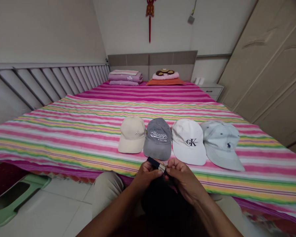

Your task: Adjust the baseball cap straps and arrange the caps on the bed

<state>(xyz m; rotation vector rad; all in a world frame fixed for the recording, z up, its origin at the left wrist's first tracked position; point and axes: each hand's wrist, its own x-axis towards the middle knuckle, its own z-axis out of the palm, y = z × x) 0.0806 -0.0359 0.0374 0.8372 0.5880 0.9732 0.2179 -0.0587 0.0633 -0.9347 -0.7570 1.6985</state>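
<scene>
Both hands meet above my lap, at the near edge of the bed. My left hand pinches a dark strap beside its metal buckle. On the buckle's other side, my right hand has its fingers closed on the strap. A black cap, dark and hard to make out, hangs below the hands. Just beyond them lie a beige cap, a grey cap, a white cap and a pale blue cap, side by side with brims toward me.
The caps rest on a striped bedspread. Folded bedding and a pink pillow are by the headboard. A green stool stands on the floor at left; a nightstand is at the far right corner.
</scene>
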